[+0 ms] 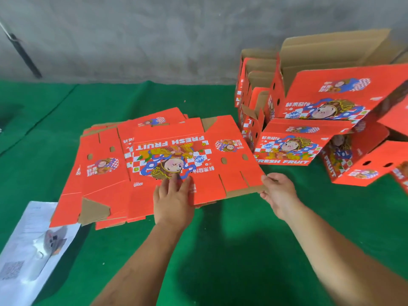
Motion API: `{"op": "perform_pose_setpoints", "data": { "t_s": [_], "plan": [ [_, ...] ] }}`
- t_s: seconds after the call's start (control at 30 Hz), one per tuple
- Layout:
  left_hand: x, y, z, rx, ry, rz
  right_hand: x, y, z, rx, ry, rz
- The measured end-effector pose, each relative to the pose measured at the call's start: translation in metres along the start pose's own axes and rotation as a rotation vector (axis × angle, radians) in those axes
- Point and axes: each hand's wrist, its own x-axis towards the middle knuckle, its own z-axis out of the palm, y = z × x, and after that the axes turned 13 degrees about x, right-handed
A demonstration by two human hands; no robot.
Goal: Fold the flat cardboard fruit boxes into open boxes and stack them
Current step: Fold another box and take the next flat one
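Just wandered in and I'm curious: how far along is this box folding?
Done: several folded boxes sit piled at the right on the green mat. In hand: the top flat box, the left hand pressing on it, the right hand gripping its corner. Left: a pile of flat boxes underneath.

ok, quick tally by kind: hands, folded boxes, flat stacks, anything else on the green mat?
Hands: 2, left hand flat on the top flat box, right hand pinching its right edge
Flat box pile: 1, sheet count unclear
Folded boxes: at least 4, heap runs out of frame
White printed bag: 1
Total: at least 8
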Motion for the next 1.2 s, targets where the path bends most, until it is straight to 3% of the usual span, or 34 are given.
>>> {"op": "perform_pose_setpoints", "data": {
  "t_s": [0.17,0.27,0.37,0.47,0.53,0.6,0.7,0.77,0.83,1.0,1.1,1.2],
  "plan": [
    [-0.016,0.046,-0.027,-0.066,0.031,0.227,0.002,-0.030,-0.061,0.007,0.049,-0.145],
    [-0.022,0.057,-0.046,-0.260,0.045,0.226,0.000,-0.042,-0.089,-0.116,-0.021,-0.244],
    [-0.036,0.046,-0.043,-0.254,-0.075,0.217,-0.003,-0.045,-0.113,-0.216,-0.070,-0.308],
    [-0.052,0.036,-0.027,-0.117,-0.339,0.009,-0.001,-0.049,-0.142,-0.210,-0.063,-0.274],
    [-0.065,0.042,-0.014,-0.216,-0.478,-0.061,0.002,-0.046,-0.163,-0.189,-0.070,-0.209],
    [-0.078,0.050,0.000,-0.467,-0.522,-0.098,0.006,-0.040,-0.180,-0.176,-0.069,-0.118],
    [-0.087,0.068,0.015,-0.932,-0.356,-0.386,0.011,-0.029,-0.200,-0.258,-0.099,-0.038],
    [-0.076,0.081,0.019,-1.019,-0.195,-0.681,0.018,-0.029,-0.207,-0.377,-0.139,-0.023],
    [-0.066,0.088,0.023,-1.183,-0.140,-0.790,0.027,-0.032,-0.209,-0.513,-0.169,-0.036],
    [-0.083,0.081,0.044,-1.428,0.107,-0.782,0.025,-0.024,-0.220,-0.868,-0.389,0.112],
    [-0.095,0.090,0.045,-1.499,0.143,-0.757,0.020,-0.025,-0.223,-0.627,-0.538,0.234],
    [-0.090,0.120,0.036,-1.621,0.124,-0.670,0.015,-0.049,-0.206,-0.299,-0.490,0.183]
  ]
}}
